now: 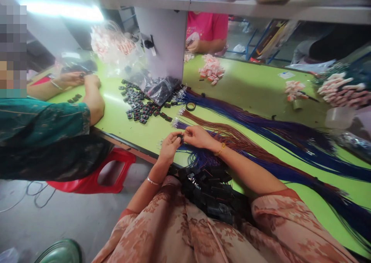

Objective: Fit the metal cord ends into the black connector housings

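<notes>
"Flowered clothing (162, 228) is nearest to us. What do the hands do?"

"The left hand (169, 147) pinches a small black connector (180, 137); the right hand (198, 137) has its fingers bent beside it, and whether these grip something, I cannot tell."

"Where is this connector?"

"On our side of the tape roll (190, 109); brown wires (210, 123) pass near this roll, and many loose connectors (149, 110) lie to its left."

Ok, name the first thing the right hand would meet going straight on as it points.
The right hand points toward the left hand, so most likely the small black piece held there; whether the right hand touches it is unclear.
</notes>
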Demonstrator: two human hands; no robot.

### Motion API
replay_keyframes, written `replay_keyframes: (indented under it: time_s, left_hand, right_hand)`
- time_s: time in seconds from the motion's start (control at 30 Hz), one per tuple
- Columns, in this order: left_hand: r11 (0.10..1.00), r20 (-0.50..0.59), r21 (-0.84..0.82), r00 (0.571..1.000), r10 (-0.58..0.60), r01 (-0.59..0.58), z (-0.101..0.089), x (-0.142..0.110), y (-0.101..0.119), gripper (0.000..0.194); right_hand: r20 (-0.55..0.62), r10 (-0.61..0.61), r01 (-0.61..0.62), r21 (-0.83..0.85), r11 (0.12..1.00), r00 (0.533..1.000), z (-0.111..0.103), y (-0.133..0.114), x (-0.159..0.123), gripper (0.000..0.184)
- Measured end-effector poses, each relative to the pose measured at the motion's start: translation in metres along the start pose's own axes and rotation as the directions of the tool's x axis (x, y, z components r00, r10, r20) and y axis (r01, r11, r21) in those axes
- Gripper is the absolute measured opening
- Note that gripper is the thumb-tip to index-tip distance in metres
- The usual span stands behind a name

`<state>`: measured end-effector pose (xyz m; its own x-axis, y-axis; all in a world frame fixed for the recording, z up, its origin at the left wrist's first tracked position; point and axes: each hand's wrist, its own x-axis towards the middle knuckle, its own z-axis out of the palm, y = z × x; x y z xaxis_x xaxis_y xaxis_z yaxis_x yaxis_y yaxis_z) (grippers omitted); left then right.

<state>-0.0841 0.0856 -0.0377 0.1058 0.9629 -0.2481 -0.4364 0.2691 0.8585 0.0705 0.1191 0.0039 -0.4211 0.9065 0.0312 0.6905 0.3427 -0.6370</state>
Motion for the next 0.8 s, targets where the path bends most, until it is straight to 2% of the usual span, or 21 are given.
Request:
replay_keyframes:
  time_s: [0.17,0.23,0.33,0.43,0.63,0.7,0.8]
  left_hand:
    - [0.998,-0.044,-0.034,0.998,-0.049,0.048,-0.001,0.001,0.0,0.034]
    - [0.997,-0.046,-0.044,0.996,-0.07,0.068,-0.002,0.001,0.002,0.032]
    - [0.996,-0.052,-0.042,0.996,-0.076,0.074,-0.001,0.0,0.004,0.032]
    - [0.998,-0.059,-0.043,0.997,-0.049,0.046,0.0,-0.001,0.003,0.032]
    - [0.998,-0.043,-0.039,0.998,-0.053,0.051,-0.001,-0.001,0.002,0.031]
    - [0.999,-0.049,-0.03,0.998,-0.039,0.038,-0.001,-0.001,0.002,0.031]
    - [0.999,-0.039,-0.023,0.999,-0.03,0.029,-0.001,-0.001,0.002,0.032]
  right_hand:
    - [-0.031,-0.2,0.185,-0.267,0.946,0.979,0.011,0.006,-0.005,0.017]
    - [-0.034,-0.239,0.22,-0.285,0.933,0.97,0.014,0.007,-0.006,0.019]
    - [-0.033,-0.109,0.106,-0.097,0.99,0.993,0.014,0.008,-0.002,0.018]
    - [0.018,0.042,-0.043,0.087,0.995,0.999,0.011,0.006,0.0,0.022]
    - [-0.103,-0.084,0.089,0.043,0.995,0.991,0.011,0.002,-0.003,0.015]
    - [-0.105,-0.061,0.07,0.079,0.994,0.993,0.013,0.003,-0.003,0.016]
    - [-0.035,0.048,-0.039,0.242,0.97,0.998,0.016,0.008,0.0,0.021]
